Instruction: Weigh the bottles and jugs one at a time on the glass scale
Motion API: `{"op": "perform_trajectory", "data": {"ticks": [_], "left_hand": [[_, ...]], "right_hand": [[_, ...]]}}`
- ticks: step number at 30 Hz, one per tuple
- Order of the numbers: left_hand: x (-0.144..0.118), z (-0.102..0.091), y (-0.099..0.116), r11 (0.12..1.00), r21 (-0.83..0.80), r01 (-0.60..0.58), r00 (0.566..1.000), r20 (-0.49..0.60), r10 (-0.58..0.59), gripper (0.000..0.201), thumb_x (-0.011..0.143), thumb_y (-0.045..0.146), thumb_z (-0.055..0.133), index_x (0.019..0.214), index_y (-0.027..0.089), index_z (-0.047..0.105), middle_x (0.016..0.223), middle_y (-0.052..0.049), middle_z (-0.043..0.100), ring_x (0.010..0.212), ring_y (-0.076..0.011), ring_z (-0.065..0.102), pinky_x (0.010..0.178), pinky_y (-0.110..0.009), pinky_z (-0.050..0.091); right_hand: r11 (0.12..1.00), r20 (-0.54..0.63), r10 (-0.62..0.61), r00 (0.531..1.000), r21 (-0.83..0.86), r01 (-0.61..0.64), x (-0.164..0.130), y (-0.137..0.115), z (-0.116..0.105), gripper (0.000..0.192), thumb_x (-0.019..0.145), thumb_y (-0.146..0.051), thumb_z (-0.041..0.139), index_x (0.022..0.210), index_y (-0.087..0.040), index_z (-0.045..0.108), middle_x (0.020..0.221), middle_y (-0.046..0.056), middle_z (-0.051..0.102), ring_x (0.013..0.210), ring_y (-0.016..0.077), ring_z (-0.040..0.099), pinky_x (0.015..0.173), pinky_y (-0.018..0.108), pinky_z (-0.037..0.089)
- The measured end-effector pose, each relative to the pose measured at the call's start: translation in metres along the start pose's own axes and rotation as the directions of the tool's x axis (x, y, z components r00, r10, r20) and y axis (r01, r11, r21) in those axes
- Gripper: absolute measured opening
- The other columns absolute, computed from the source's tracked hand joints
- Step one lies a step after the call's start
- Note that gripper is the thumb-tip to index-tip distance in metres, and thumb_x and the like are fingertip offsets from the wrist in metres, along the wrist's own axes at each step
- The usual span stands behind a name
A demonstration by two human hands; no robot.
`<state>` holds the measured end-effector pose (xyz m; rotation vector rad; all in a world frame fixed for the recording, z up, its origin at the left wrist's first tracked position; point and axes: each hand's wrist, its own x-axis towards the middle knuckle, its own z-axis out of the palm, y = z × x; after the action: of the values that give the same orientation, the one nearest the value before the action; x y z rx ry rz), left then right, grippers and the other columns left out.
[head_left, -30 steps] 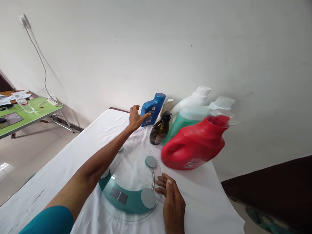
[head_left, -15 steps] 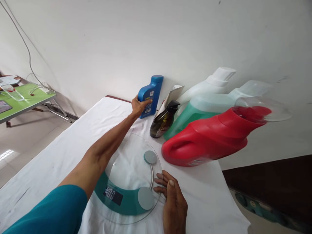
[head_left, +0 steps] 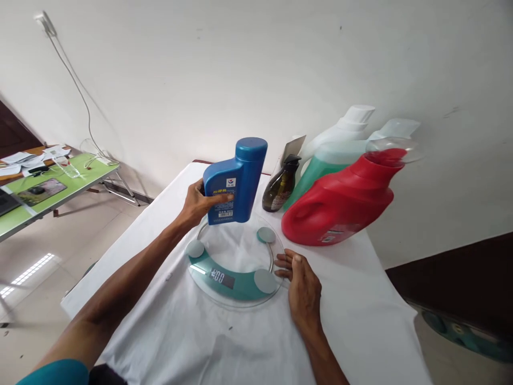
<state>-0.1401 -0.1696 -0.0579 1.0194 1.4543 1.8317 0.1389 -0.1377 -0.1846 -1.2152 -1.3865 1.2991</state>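
The left hand (head_left: 197, 204) now has the blue bottle (head_left: 236, 182) wrapped in its fingers and lifted clear of the far row by the wall, where it stood a moment ago. It hangs upright just above the round glass scale (head_left: 234, 262), not touching the plate. The right hand (head_left: 303, 287) lies flat and open, fingertips on the scale's right rim. The red jug (head_left: 340, 206) and brown bottle (head_left: 279, 187) stay behind on the white cloth (head_left: 200, 342).

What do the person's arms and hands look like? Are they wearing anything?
Both hands are bare, with no gloves, rings or watch showing. The left hand has a bare forearm with a teal sleeve near the shoulder. The right hand shows a bare forearm; no sleeve is in view.
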Motion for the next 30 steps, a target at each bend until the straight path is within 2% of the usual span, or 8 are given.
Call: {"op": "perform_trajectory", "data": {"ticks": [3,7,16,19,22,25,27,30], "left_hand": [[-0.034,-0.001,-0.004,1.0,-0.023,0.02,0.999,0.048,-0.019,0.053,0.056,0.03,0.102,0.1,0.016,0.077,0.098,-0.006,0.083,0.089,-0.0261,0.079,0.082,-0.041,0.067],[-0.057,-0.001,-0.015,0.999,-0.022,0.024,0.993,0.113,-0.021,0.056,0.056,0.032,0.103,0.102,0.016,0.076,0.101,-0.007,0.084,0.092,-0.0276,0.08,0.083,-0.042,0.067],[-0.055,-0.008,-0.024,0.998,0.058,-0.002,0.979,0.205,-0.01,0.068,0.061,0.046,0.102,0.115,0.016,0.073,0.111,-0.011,0.082,0.103,-0.0322,0.078,0.091,-0.048,0.065],[-0.05,-0.019,-0.024,0.989,0.109,-0.1,0.966,0.251,0.07,0.081,0.062,0.058,0.099,0.126,0.017,0.071,0.123,-0.014,0.079,0.116,-0.0352,0.074,0.102,-0.051,0.06],[-0.044,-0.036,-0.034,0.974,0.139,-0.182,0.973,0.168,0.157,0.079,0.081,0.08,0.074,0.131,0.019,0.069,0.137,-0.016,0.073,0.13,-0.0359,0.069,0.112,-0.053,0.053],[-0.042,-0.053,-0.054,0.97,0.213,-0.12,0.993,0.004,0.122,0.076,0.1,0.081,0.038,0.128,0.018,0.07,0.14,-0.018,0.072,0.135,-0.0344,0.066,0.116,-0.054,0.05],[-0.043,-0.062,-0.069,0.959,0.274,-0.066,0.995,-0.051,0.083,0.074,0.103,0.078,0.033,0.126,0.017,0.069,0.139,-0.019,0.072,0.135,-0.0342,0.066,0.118,-0.054,0.048],[-0.047,-0.069,-0.089,0.941,0.338,-0.035,0.999,-0.009,0.04,0.072,0.103,0.077,0.034,0.127,0.019,0.068,0.14,-0.017,0.071,0.134,-0.0327,0.066,0.118,-0.051,0.049]], "right_hand": [[1.0,-0.007,-0.018,1.0,0.024,0.018,0.001,0.004,0.002,0.068,0.098,-0.079,0.049,0.118,-0.018,0.071,0.11,0.013,0.077,0.096,0.0277,0.075,0.076,0.039,0.061],[0.999,-0.035,-0.036,0.999,0.011,0.037,0.001,0.005,0.005,0.068,0.097,-0.079,0.05,0.117,-0.017,0.071,0.106,0.012,0.078,0.092,0.0271,0.075,0.075,0.039,0.062],[0.996,-0.024,-0.085,0.996,-0.03,0.084,0.001,0.007,0.005,0.074,0.094,-0.084,0.048,0.115,-0.016,0.071,0.103,0.014,0.077,0.092,0.0286,0.076,0.077,0.042,0.063],[0.996,-0.021,-0.082,0.996,-0.045,0.081,0.001,0.008,0.004,0.072,0.096,-0.082,0.046,0.117,-0.017,0.071,0.106,0.013,0.078,0.093,0.0285,0.076,0.079,0.043,0.063],[0.996,-0.016,-0.071,0.997,-0.048,0.07,0.001,0.006,0.005,0.07,0.098,-0.08,0.046,0.117,-0.018,0.071,0.105,0.013,0.078,0.094,0.0285,0.076,0.078,0.042,0.063],[0.996,-0.016,-0.073,0.997,-0.053,0.072,0.001,0.005,0.005,0.067,0.099,-0.078,0.046,0.116,-0.018,0.071,0.103,0.012,0.078,0.094,0.0285,0.076,0.078,0.042,0.063],[0.997,-0.023,-0.064,0.998,-0.042,0.063,0.001,0.005,0.005,0.066,0.099,-0.078,0.048,0.116,-0.018,0.071,0.104,0.012,0.078,0.095,0.0285,0.076,0.078,0.042,0.063],[0.998,-0.029,-0.052,0.998,-0.025,0.051,0.003,0.007,0.005,0.066,0.098,-0.078,0.049,0.118,-0.018,0.07,0.107,0.012,0.077,0.095,0.0283,0.075,0.077,0.042,0.063]]}}
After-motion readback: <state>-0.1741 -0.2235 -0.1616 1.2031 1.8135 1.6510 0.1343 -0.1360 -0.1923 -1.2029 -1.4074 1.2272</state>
